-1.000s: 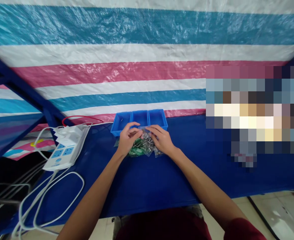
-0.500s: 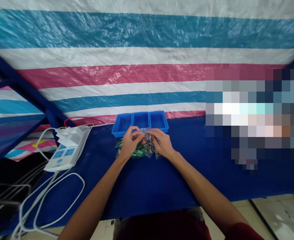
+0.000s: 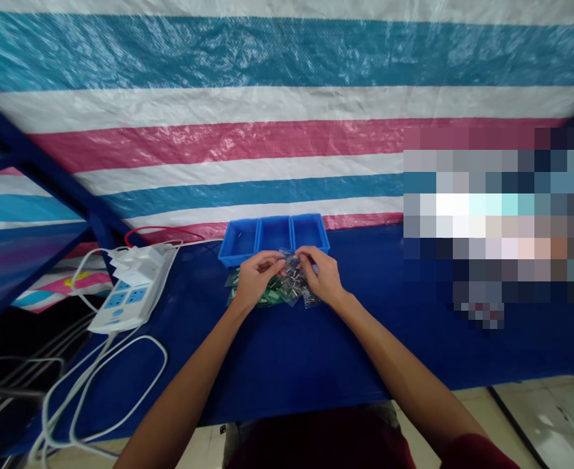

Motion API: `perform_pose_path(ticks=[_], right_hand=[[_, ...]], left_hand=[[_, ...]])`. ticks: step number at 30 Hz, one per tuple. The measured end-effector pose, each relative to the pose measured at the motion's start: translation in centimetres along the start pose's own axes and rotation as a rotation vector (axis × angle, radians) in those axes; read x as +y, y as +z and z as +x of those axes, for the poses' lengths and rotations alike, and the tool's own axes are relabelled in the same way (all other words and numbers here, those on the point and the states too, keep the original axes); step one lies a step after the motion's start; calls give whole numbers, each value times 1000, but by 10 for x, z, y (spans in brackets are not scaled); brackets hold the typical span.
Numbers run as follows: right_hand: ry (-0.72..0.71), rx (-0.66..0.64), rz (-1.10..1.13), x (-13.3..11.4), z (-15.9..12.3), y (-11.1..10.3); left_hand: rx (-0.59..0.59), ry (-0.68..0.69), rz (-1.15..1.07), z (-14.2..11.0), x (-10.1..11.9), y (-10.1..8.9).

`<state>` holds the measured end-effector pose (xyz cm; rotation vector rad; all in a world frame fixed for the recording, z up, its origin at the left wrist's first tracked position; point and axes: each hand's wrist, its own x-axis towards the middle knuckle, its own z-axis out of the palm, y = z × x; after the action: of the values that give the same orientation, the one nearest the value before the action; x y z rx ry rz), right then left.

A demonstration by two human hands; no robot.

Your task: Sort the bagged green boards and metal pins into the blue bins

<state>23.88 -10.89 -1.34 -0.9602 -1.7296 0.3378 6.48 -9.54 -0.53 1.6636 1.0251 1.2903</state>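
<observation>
Both hands pinch the top edge of a clear plastic bag (image 3: 294, 284) that holds small metal parts, too small to name exactly. My left hand (image 3: 257, 277) is closed on the bag's left upper corner, thumb against fingers. On the right upper part of the bag, my right hand (image 3: 320, 273) is closed with thumb and forefinger together. Under and beside my left hand lie bags with green contents (image 3: 272, 296). Another clear bag (image 3: 311, 301) with small parts lies partly beneath my right hand. Just behind the hands stands a blue three-compartment tray (image 3: 238, 262).
At left a white power strip (image 3: 129, 303) with plugs lies on the blue tabletop (image 3: 296, 365), its white cables (image 3: 162, 345) looping toward the front edge. A striped plastic sheet (image 3: 247, 143) hangs behind. A blue metal frame (image 3: 98, 225) stands left. The right side is pixelated.
My right hand has moved slightly right and up, away from my left hand, with the bag's top between them. The left hand has hardly moved. The view has shifted a little.
</observation>
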Motion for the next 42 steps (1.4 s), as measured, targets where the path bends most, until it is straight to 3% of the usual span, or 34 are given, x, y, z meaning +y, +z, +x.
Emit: perform_pose_path(ticks=[4, 8, 15, 18, 22, 27, 30, 32, 37, 40, 42], right_hand=[[-119, -52, -62, 0, 0, -2], [-133, -31, -93, 2, 0, 0], [-53, 2, -7, -1, 2, 0], [-11, -37, 33, -1, 1, -1], [-71, -108, 63, 0, -1, -2], [-96, -89, -8, -2, -1, -1], [31, -75, 66, -3, 1, -2], [209, -49, 190, -1, 4, -2], [694, 214, 711, 9, 14, -4], [792, 351, 835, 14, 16, -5], [796, 362, 804, 16, 16, -5]], left_hand=[[75, -33, -109, 0, 2, 2], [40, -53, -116, 1, 0, 0], [20, 122, 66, 3, -4, -7], [31, 42, 51, 3, -2, -7], [71, -48, -58, 2, 3, -7], [38, -26, -14, 2, 5, -8], [126, 93, 203, 1, 2, -10], [154, 191, 409, 2, -2, -11], [47, 278, 723, 4, -15, -13], [-6, 281, 795, 5, -21, -13], [3, 303, 814, 5, -24, -14]])
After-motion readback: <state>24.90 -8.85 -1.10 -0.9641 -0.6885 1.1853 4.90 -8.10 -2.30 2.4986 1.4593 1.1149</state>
